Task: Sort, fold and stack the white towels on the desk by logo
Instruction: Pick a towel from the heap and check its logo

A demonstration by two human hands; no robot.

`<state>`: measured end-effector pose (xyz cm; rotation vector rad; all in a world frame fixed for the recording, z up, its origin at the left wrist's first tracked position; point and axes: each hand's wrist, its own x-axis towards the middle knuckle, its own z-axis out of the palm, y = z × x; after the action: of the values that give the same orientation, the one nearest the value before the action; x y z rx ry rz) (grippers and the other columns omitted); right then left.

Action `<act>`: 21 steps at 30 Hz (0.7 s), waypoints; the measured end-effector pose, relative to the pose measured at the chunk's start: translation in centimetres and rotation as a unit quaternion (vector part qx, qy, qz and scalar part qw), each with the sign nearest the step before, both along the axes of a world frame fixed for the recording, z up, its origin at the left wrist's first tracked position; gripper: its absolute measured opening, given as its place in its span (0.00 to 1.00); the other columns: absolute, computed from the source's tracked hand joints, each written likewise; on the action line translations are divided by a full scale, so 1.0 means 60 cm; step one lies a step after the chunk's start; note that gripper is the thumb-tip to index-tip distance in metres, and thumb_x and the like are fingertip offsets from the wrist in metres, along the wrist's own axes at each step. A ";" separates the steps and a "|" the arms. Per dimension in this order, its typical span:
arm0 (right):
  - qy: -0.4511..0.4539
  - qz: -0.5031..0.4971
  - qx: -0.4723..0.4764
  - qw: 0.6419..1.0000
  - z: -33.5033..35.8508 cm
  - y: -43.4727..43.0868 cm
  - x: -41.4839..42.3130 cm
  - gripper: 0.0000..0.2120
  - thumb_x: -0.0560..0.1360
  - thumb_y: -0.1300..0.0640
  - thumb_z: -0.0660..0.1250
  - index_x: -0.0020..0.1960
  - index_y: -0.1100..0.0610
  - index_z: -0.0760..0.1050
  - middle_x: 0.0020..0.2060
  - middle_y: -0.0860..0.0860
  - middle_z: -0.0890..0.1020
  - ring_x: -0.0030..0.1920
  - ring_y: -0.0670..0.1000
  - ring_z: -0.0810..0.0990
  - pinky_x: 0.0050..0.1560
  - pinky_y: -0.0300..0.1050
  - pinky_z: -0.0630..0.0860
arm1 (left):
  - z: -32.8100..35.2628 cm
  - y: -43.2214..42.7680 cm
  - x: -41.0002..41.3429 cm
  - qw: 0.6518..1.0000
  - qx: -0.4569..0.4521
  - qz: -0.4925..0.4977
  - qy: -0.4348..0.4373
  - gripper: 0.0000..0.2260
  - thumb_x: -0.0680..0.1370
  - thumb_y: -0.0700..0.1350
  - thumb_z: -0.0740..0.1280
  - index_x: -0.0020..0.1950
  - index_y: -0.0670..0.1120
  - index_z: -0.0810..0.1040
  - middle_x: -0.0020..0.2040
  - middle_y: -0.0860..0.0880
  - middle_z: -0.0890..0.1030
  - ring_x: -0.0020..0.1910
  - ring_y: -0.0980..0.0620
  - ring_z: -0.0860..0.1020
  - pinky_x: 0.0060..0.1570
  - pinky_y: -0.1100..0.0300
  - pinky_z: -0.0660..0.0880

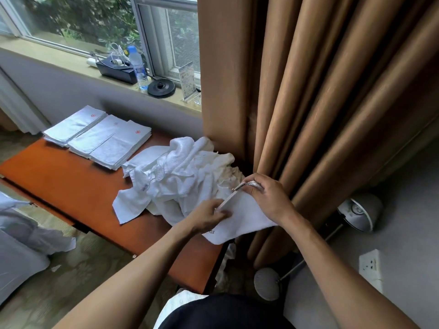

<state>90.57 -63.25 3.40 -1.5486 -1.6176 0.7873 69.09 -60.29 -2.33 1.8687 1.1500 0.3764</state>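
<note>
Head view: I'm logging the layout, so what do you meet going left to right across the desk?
Folded stacks → loose pile → held towel → curtain.

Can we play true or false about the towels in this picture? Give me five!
1. The left hand and the right hand both hold one white towel. True.
2. The folded towels show blue logos. False: the logos are red.
3. A water bottle stands on the windowsill. True.
4. The curtain is green. False: it is brown.
5. The messy heap of towels lies on the floor. False: it lies on the desk.
</note>
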 end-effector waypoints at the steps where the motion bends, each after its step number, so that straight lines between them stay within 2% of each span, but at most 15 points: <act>1: 0.004 -0.004 0.000 1.000 0.001 0.000 0.001 0.04 0.79 0.54 0.73 0.48 0.45 0.81 0.46 0.40 0.84 0.49 0.39 0.81 0.47 0.29 0.72 | -0.011 -0.002 -0.013 1.000 -0.015 0.006 0.013 0.07 0.81 0.48 0.68 0.43 0.52 0.78 0.40 0.53 0.80 0.40 0.56 0.78 0.41 0.56 0.76; 3: 0.000 -0.014 -0.004 1.000 0.001 0.000 0.004 0.01 0.79 0.53 0.73 0.49 0.47 0.82 0.45 0.39 0.84 0.49 0.39 0.81 0.46 0.31 0.73 | -0.026 -0.005 -0.037 0.999 -0.033 0.035 0.016 0.10 0.83 0.48 0.66 0.47 0.44 0.79 0.41 0.49 0.79 0.40 0.52 0.80 0.42 0.50 0.80; 5: 0.000 -0.026 -0.029 0.999 -0.007 0.000 0.009 0.02 0.80 0.52 0.72 0.51 0.50 0.81 0.45 0.42 0.84 0.49 0.42 0.81 0.47 0.38 0.75 | -0.029 -0.005 -0.051 0.997 -0.028 0.061 0.027 0.12 0.84 0.49 0.64 0.48 0.42 0.77 0.38 0.51 0.76 0.36 0.48 0.80 0.42 0.44 0.82; 7: 0.002 -0.033 -0.082 0.996 -0.018 -0.002 0.014 0.04 0.80 0.50 0.72 0.51 0.50 0.80 0.46 0.44 0.84 0.49 0.43 0.81 0.47 0.40 0.76 | -0.022 -0.006 -0.055 0.997 0.009 0.057 0.045 0.11 0.84 0.51 0.64 0.45 0.45 0.75 0.35 0.53 0.75 0.36 0.47 0.79 0.42 0.44 0.79; 9: 0.008 -0.008 -0.124 0.992 -0.032 -0.004 0.009 0.04 0.79 0.52 0.73 0.51 0.49 0.80 0.48 0.44 0.84 0.49 0.42 0.81 0.48 0.33 0.75 | -0.003 -0.008 -0.050 0.995 0.063 0.037 0.069 0.12 0.84 0.53 0.64 0.42 0.50 0.73 0.36 0.53 0.77 0.39 0.49 0.79 0.43 0.47 0.76; 11: 0.009 0.041 -0.139 0.989 -0.047 -0.005 -0.009 0.08 0.77 0.56 0.75 0.55 0.51 0.81 0.51 0.46 0.83 0.50 0.39 0.79 0.51 0.28 0.73 | 0.017 -0.008 -0.038 0.989 0.113 0.008 0.095 0.11 0.84 0.54 0.64 0.46 0.50 0.76 0.41 0.52 0.81 0.44 0.49 0.80 0.44 0.47 0.76; 13: -0.024 0.089 -0.134 0.987 -0.060 -0.006 -0.032 0.18 0.75 0.57 0.77 0.63 0.51 0.79 0.57 0.46 0.78 0.56 0.38 0.76 0.61 0.33 0.73 | 0.036 -0.006 -0.022 0.981 0.152 -0.023 0.118 0.10 0.84 0.54 0.63 0.52 0.50 0.80 0.46 0.50 0.84 0.48 0.48 0.81 0.45 0.48 0.77; 15: -0.086 0.103 -0.111 0.985 -0.071 -0.002 -0.054 0.25 0.74 0.54 0.77 0.69 0.51 0.76 0.62 0.46 0.75 0.64 0.44 0.72 0.69 0.41 0.68 | 0.053 -0.005 -0.010 0.975 0.170 -0.045 0.134 0.10 0.84 0.54 0.63 0.55 0.51 0.81 0.49 0.51 0.84 0.50 0.49 0.81 0.46 0.48 0.77; 17: -0.126 0.093 -0.079 0.985 -0.076 0.003 -0.065 0.20 0.75 0.54 0.75 0.66 0.51 0.78 0.60 0.47 0.78 0.63 0.46 0.72 0.65 0.45 0.70 | 0.061 -0.001 -0.007 0.972 0.184 -0.052 0.134 0.09 0.84 0.53 0.63 0.56 0.52 0.81 0.50 0.51 0.84 0.50 0.49 0.81 0.45 0.48 0.77; 19: -0.148 0.090 -0.061 0.983 -0.077 0.004 -0.065 0.08 0.79 0.56 0.71 0.58 0.52 0.80 0.51 0.47 0.81 0.55 0.47 0.77 0.54 0.46 0.73 | 0.062 0.003 -0.016 0.969 0.201 -0.044 0.139 0.09 0.83 0.52 0.64 0.58 0.51 0.80 0.52 0.51 0.84 0.53 0.49 0.80 0.44 0.50 0.75; 20: -0.151 0.088 -0.066 0.982 -0.078 0.002 -0.060 0.04 0.80 0.57 0.68 0.54 0.52 0.80 0.47 0.46 0.82 0.50 0.47 0.78 0.50 0.47 0.73 | 0.060 0.006 -0.025 0.968 0.204 -0.037 0.141 0.08 0.82 0.52 0.65 0.58 0.51 0.80 0.52 0.52 0.83 0.53 0.50 0.79 0.42 0.52 0.72; 21: -0.150 0.085 -0.076 0.982 -0.078 0.000 -0.055 0.04 0.81 0.59 0.66 0.51 0.52 0.80 0.44 0.46 0.82 0.47 0.47 0.79 0.47 0.47 0.72 | 0.057 0.008 -0.036 0.969 0.200 -0.027 0.142 0.08 0.81 0.51 0.67 0.57 0.50 0.79 0.52 0.52 0.83 0.53 0.50 0.79 0.42 0.53 0.71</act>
<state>87.25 -63.27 -1.26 -1.7177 -1.9687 0.8130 66.91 -59.78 1.10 2.3622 1.2775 0.3349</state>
